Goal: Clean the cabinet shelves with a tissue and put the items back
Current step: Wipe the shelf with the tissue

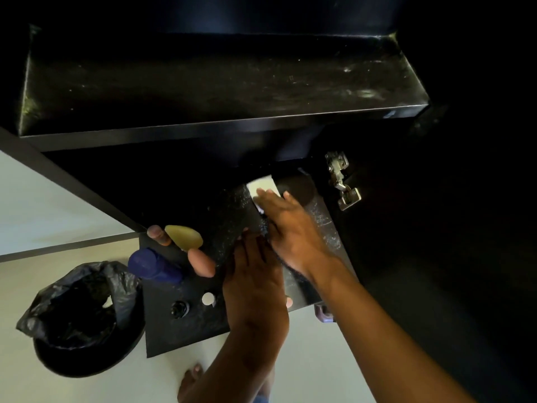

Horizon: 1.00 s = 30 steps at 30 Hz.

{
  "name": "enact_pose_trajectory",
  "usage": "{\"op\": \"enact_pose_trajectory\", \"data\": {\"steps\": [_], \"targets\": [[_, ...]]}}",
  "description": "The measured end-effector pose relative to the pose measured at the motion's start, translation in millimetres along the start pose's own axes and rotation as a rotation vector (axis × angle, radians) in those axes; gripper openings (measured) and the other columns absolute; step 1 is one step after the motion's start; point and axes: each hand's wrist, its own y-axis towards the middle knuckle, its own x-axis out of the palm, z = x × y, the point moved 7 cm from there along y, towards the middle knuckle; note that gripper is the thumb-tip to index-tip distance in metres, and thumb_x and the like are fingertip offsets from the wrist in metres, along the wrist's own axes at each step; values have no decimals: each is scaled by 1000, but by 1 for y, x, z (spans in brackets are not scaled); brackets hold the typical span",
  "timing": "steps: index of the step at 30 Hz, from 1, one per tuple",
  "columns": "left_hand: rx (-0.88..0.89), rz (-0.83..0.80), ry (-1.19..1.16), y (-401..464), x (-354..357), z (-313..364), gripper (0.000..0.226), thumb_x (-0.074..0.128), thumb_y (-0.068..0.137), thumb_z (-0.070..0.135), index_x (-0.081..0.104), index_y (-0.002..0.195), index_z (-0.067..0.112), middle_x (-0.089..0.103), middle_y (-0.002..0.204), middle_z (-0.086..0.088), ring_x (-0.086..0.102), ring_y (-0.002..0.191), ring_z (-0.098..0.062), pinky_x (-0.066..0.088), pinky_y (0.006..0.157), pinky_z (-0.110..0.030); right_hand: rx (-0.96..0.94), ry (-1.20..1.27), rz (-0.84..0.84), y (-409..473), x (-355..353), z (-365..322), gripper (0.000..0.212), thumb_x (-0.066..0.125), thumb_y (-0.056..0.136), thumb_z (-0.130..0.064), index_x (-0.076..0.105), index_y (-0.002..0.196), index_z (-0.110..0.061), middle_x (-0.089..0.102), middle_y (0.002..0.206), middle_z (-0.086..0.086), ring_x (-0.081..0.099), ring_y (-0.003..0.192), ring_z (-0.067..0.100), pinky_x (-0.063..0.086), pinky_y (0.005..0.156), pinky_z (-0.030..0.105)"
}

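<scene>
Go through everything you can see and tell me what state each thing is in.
Upper shelf: bare, dusty streaks.
Lower shelf: holds small items.
Tissue: under right hand, pressed on shelf.
Left hand: flat on shelf.
Bin: open, bag-lined.
Hinge: exposed.

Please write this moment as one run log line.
right hand: wiping lower shelf with tissue | left hand: flat on shelf | upper shelf: bare

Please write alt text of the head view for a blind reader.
Right hand presses a white tissue on a dark lower shelf; left hand rests beside it. Small items and a lined bin sit left.
</scene>
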Motion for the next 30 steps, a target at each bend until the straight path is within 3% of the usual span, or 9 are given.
{"op": "enact_pose_trajectory", "data": {"steps": [3, 8, 13, 16, 19, 21, 23, 26, 30], "targets": [[0, -12, 0, 0, 1, -1, 123, 90, 71, 47, 21, 162, 4, 26, 167, -19, 32, 151, -33, 40, 117, -40, 142, -8, 78, -31, -3, 14, 62, 58, 92, -3, 47, 152, -10, 45, 160, 10, 35, 153, 20, 3, 129, 30], [8, -7, -1, 0, 1, 0, 124, 85, 79, 46, 7, 164, 2, 12, 171, -21, 22, 156, -35, 32, 121, -39, 301, -111, 116, -1, -7, 47, 69, 56, 94, -6, 32, 159, -4, 29, 168, 15, 21, 158, 26, 10, 131, 41], [20, -11, -7, -1, 2, 1, 127, 88, 72, 51, 14, 163, 2, 21, 168, -20, 30, 152, -33, 38, 118, -38, 117, -46, 49, 14, -4, 27, 71, 54, 92, 4, 35, 159, -10, 29, 168, 8, 22, 158, 21, -1, 128, 27], [6, -19, -13, 1, -1, -2, 130, 94, 63, 51, 26, 161, 1, 32, 165, -21, 39, 148, -34, 44, 112, -39, 84, -49, 37, -8, -3, 21, 66, 56, 90, 4, 47, 153, -10, 41, 162, 10, 34, 153, 20, 5, 129, 28], [41, -12, -53, 1, 0, 0, 123, 82, 82, 50, 3, 165, 4, 8, 173, -19, 20, 157, -33, 32, 122, -39, 197, -142, 74, -12, -6, 30, 69, 62, 92, -7, 37, 157, -6, 35, 165, 15, 28, 156, 23, 4, 131, 35], [45, 11, -55, 2, 0, -1, 118, 79, 85, 47, 3, 165, 5, 8, 173, -18, 20, 157, -32, 31, 121, -38, 247, -173, 87, 3, -10, 39, 73, 62, 93, -9, 30, 159, -4, 27, 168, 16, 21, 158, 25, 8, 131, 39], [39, 12, -31, 1, 1, -2, 117, 79, 85, 46, 5, 165, 5, 10, 173, -19, 21, 157, -33, 32, 121, -40, 254, -144, 136, 21, -14, 43, 68, 59, 91, -5, 38, 155, -2, 35, 164, 18, 29, 155, 28, 14, 131, 40], [43, -28, -44, 2, 0, -1, 119, 77, 86, 48, -1, 165, 4, 4, 173, -19, 15, 158, -34, 27, 124, -41, 189, -82, 97, 31, -11, 35, 61, 57, 90, 1, 49, 150, -4, 49, 155, 16, 39, 149, 28, 8, 131, 32], [23, -28, -54, 4, -1, -2, 115, 78, 87, 42, 1, 165, 3, 8, 173, -18, 18, 157, -34, 28, 124, -42, 52, -24, -3, 5, -7, 13, 64, 58, 90, 7, 49, 151, -10, 47, 159, 9, 38, 150, 25, 2, 123, 20]]}}
